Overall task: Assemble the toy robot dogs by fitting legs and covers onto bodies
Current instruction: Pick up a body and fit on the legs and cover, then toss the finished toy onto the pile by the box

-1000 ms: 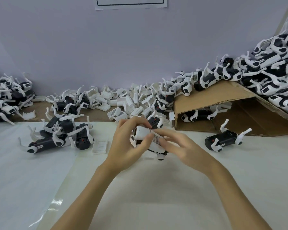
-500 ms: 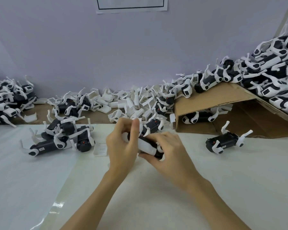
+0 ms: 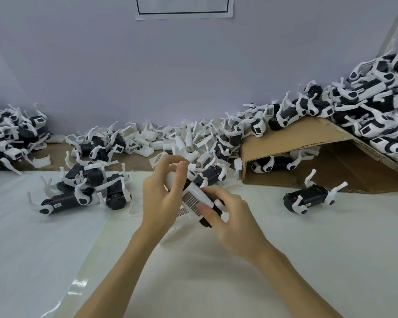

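Both hands hold one toy robot dog above the middle of the table; its white cover with a grille faces me over a black body. My left hand grips the dog's upper left end, fingers curled over it. My right hand pinches the lower right end, thumb on the white cover. A pile of loose white covers lies behind the hands. Several black bodies with white legs lie to the left, and a single one to the right.
A tilted cardboard sheet at the right carries a large heap of finished dogs. Another heap sits at far left. A loose white cover lies just left of my left hand. The wall stands close behind the table.
The dog has been turned in my hands and tilted, so the grilled cover now faces me. My right hand has slid to the lower end, and both hands have dropped slightly toward me.
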A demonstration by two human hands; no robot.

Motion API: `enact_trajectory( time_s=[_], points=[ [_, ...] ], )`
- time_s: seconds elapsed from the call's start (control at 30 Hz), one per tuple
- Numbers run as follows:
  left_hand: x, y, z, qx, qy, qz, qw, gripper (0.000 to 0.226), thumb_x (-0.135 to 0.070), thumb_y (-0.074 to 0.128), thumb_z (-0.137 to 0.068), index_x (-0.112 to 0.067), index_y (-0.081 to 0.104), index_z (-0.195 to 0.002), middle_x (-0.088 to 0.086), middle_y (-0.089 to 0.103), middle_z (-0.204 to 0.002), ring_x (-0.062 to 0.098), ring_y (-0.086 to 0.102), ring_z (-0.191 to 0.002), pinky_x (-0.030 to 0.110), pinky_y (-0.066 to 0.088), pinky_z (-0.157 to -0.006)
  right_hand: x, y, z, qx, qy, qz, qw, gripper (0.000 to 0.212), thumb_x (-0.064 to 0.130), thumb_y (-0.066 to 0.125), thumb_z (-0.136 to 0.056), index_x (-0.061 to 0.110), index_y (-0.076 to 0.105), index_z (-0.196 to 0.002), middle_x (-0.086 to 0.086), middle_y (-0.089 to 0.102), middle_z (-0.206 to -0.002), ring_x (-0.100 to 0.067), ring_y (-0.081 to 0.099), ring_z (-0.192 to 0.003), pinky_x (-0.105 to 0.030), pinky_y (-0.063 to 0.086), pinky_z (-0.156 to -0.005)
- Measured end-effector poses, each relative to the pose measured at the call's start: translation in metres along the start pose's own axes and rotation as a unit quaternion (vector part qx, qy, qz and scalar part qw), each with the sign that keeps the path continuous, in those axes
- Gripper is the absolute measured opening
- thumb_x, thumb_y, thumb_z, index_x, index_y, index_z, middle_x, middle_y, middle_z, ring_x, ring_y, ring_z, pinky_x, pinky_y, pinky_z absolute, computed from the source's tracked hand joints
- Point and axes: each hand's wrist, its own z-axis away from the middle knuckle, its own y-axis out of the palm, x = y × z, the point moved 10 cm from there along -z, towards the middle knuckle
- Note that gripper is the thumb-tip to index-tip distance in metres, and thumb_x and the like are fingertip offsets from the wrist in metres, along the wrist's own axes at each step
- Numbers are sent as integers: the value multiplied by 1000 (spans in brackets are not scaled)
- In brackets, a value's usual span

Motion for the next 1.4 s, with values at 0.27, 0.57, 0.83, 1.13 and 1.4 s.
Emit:
enact_trajectory(
  time_s=[0.27,0.57,0.83,1.13,1.4],
  points=[
    [23,10,3,40,-22,-15,999,35,-59,63,-99,-26,71,-98,-6,69,-77,13,64,-67,15,43,-55,-27,-2,-3,96,115,-108,983,30,35,67,-99,19,70,-125,-1,75,-113,-23,71,-110,-50,55,-102],
    [30,9,2,39,-23,-17,999,47,-71,36,-100,-44,53,-134,-9,67,-118,11,63,-109,12,44,-89,-7,-112,-52,-30,131,-112,985,38,39,69,-97,13,72,-124,-12,76,-117,-30,70,-112,-45,51,-107],
    [45,9,-7,48,-43,-106,992,20,-52,47,-110,-39,62,-110,-15,61,-114,2,58,-105,4,40,-76,-17,-238,-88,-286,168,-175,927,104,57,71,-92,30,5,-167,6,22,-172,-16,31,-153,-48,23,-124],
    [61,-39,-17,-72,5,-364,929,13,-10,72,-98,-7,70,-110,17,62,-120,36,47,-117,60,40,-103,-64,-14,-23,-68,138,-121,981,21,22,64,-104,25,67,-125,9,74,-118,-2,67,-112,-23,52,-100],
    [108,-104,-15,-53,-173,-545,819,59,-29,74,-94,-23,53,-150,16,30,-165,53,37,-139,74,37,-98,-70,-20,-16,-95,124,-71,985,16,19,61,-104,31,70,-111,14,76,-102,-7,70,-105,-43,57,-97]
  ],
)
